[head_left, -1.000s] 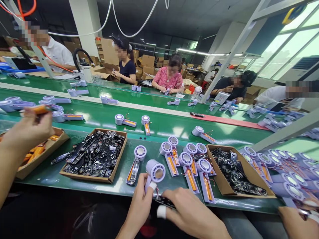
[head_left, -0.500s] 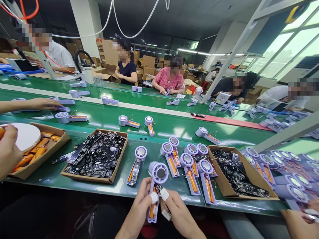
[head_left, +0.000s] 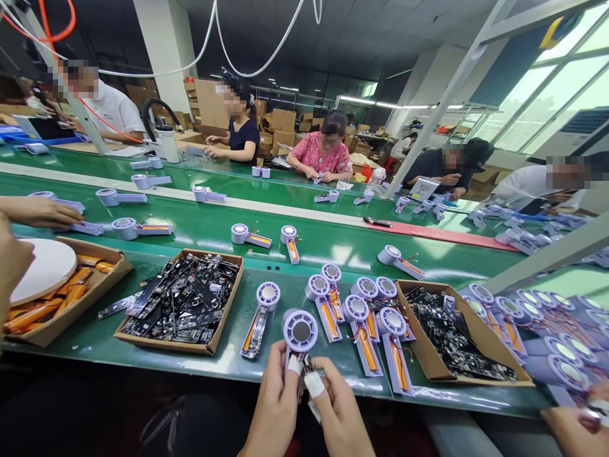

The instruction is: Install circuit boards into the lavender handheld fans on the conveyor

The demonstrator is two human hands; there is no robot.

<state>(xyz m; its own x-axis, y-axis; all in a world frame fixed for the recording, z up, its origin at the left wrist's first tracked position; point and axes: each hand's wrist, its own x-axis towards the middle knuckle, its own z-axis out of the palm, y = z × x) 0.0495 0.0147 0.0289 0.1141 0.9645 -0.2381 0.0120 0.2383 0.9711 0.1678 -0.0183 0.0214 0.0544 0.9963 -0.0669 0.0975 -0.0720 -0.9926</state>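
Near the bench's front edge, my left hand (head_left: 273, 403) is closed around the handle of a lavender handheld fan (head_left: 301, 331), its round grille facing up. White tape covers my left thumb, which presses at the top of the handle. My right hand (head_left: 340, 406), thumb also taped, pinches a small dark circuit board (head_left: 307, 364) against the handle just below the fan head. Fingers hide most of the board and of the handle's inside. Just beyond my left hand lies another fan (head_left: 268, 295) with a board laid along its open handle.
A carton of circuit boards (head_left: 183, 298) stands to the left, another carton (head_left: 457, 333) to the right. Several open fans (head_left: 366, 308) with orange batteries lie between. Other fans sit on the green conveyor belt (head_left: 214, 235). A co-worker's hand (head_left: 40, 211) reaches in at left.
My left thumb has slid up the handle, and my hands now cover more of it. Fans on the belt have shifted slightly right. At left, a co-worker's hand has moved left with a fan part.
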